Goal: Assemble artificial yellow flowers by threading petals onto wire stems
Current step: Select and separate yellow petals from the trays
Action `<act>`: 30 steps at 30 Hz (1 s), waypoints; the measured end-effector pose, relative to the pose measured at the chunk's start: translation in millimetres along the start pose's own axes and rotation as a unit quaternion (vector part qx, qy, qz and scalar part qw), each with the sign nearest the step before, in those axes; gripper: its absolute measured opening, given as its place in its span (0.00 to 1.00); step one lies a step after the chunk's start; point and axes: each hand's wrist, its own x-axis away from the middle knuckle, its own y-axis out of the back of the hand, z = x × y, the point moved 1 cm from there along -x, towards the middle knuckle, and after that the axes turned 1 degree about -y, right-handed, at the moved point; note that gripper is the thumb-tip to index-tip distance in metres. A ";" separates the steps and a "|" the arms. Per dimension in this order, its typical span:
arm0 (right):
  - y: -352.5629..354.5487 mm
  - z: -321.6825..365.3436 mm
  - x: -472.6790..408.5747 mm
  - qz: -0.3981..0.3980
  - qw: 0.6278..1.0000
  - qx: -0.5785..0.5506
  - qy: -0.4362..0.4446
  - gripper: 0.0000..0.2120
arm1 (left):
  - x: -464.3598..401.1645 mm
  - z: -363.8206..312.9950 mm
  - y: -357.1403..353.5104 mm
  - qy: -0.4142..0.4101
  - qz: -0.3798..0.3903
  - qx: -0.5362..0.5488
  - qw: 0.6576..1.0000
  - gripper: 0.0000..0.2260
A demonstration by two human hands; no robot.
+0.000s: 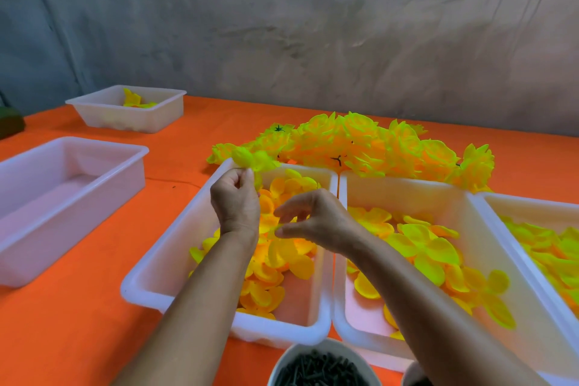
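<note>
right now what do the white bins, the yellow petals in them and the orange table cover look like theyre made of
White bins: likely moulded plastic, smooth and slightly translucent, with rounded rims and the orange glowing through the walls.
Yellow petals: thin cupped pieces, probably synthetic fabric or soft foam; matte, too blurred to settle.
Orange table cover: looks like matte cloth or felt, no shine, no visible weave.

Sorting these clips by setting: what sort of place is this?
Probably a small craft workbench for piecework: white bins of loose yellow petals, finished flowers heaped on an orange tablecloth, bare grey wall behind.
</note>
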 end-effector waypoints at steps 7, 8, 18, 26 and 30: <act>5.5 6.4 -2.4 0.046 0.998 0.047 -0.020 0.09 | 5.2 -3.3 -1.3 0.008 0.056 -0.037 0.998 0.07; 8.2 8.2 -2.1 0.040 0.998 0.049 -0.017 0.09 | 5.4 -2.4 -0.7 0.014 0.066 -0.041 0.997 0.07; 93.8 6.8 34.9 -0.117 0.990 -0.040 -0.065 0.04 | 12.5 1.3 0.7 0.010 0.191 -0.206 0.960 0.16; 143.6 -37.3 90.7 -0.212 0.964 -0.051 -0.154 0.06 | 20.0 -1.8 0.0 -0.029 0.255 -0.435 0.863 0.14; 145.3 -59.7 104.6 -0.241 0.952 0.022 -0.187 0.03 | 20.7 -6.0 0.8 -0.020 0.238 -0.474 0.848 0.12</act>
